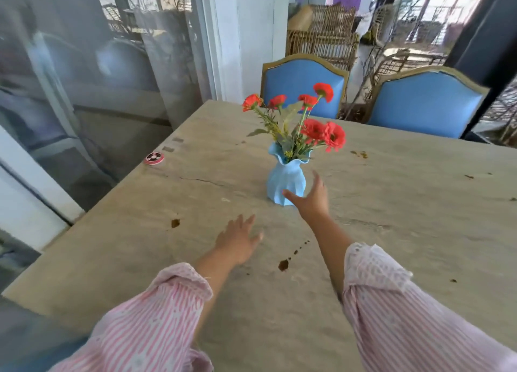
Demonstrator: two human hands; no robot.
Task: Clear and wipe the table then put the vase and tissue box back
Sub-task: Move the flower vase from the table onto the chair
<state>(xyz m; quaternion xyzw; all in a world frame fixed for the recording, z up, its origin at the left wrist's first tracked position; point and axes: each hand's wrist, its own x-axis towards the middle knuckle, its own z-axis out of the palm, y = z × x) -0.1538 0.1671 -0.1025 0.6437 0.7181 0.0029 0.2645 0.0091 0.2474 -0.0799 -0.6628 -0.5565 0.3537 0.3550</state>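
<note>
Barely started tbh: vase [286, 182] not lifted, surface [405, 203] stained; your right hand [313, 198] open beside it, left hand [237, 241] open, empty.

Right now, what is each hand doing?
Left hand: open, holding nothing.
Right hand: open, beside the vase, not gripping it.

The pale stone-look table [391, 217] carries a blue fluted vase [285, 184] of red flowers standing upright near its middle. A small round red-and-white disc [154, 157] lies at the left edge, just beside two grey rectangular marks [173, 144]. Brown stains dot the top: one blot [175, 223] at the left, a trail of drops [291, 257] toward the near side and a smear [360, 154] beyond the vase, while a thin crack [201, 180] runs left of the vase.
</note>
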